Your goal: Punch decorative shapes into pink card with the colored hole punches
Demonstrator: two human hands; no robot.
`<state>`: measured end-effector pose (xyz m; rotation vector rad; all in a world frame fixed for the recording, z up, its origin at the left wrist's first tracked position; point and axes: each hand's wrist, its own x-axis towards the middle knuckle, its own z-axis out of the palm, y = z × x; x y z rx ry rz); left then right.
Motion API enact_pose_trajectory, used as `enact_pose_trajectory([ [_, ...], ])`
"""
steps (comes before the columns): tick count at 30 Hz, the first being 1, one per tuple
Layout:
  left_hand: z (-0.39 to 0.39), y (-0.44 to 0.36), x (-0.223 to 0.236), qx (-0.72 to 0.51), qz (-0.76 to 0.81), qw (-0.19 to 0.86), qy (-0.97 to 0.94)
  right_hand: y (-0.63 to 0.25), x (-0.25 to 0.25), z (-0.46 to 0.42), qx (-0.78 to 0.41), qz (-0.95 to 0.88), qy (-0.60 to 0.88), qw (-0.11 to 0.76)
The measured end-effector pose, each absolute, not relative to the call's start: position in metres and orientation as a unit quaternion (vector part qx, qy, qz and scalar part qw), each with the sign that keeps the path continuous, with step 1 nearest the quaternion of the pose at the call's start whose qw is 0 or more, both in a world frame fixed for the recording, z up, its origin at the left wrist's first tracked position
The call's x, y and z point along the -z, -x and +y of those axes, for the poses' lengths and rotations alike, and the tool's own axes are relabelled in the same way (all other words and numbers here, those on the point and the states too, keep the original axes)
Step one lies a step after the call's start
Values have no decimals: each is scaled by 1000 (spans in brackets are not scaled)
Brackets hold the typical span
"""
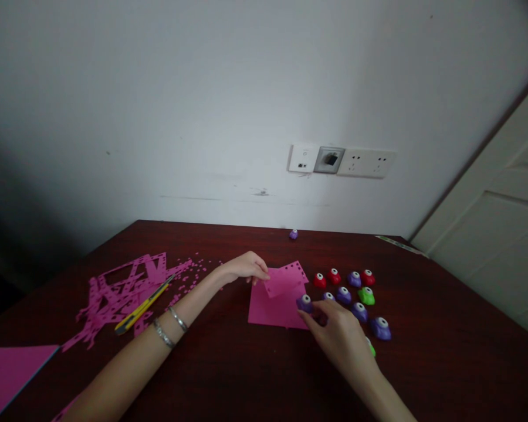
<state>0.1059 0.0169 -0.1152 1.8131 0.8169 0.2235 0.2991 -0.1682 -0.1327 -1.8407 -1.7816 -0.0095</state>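
My left hand (250, 267) pinches the left edge of a small pink paper piece (286, 280) with punched holes along its border. That piece is raised at a tilt above a larger pink sheet (273, 310) lying on the table. In my right hand (337, 328) is a small purple craft punch (305, 303) with a white round button, gripped between thumb and fingers at the sheet's right edge. Around the right hand stand several more punches, among them a red punch (320, 281), a green punch (366, 295) and a purple punch (381, 328).
Pink paper scraps (110, 302) are heaped at the left, with a yellow utility knife (143, 306) on them and tiny confetti (193, 275) beside. A pink paper stack (15, 375) lies front left. One purple punch (294, 234) stands by the wall, below wall sockets (365, 163).
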Motion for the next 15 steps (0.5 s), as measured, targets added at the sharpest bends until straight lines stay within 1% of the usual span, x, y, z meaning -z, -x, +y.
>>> enact_pose_trajectory([
  [7, 9, -109, 110, -71, 311, 632, -707, -297, 133, -169, 66, -657, 678, 323],
  [15, 9, -110, 111, -77, 311, 650, -689, -296, 134, -169, 100, -658, 668, 331],
])
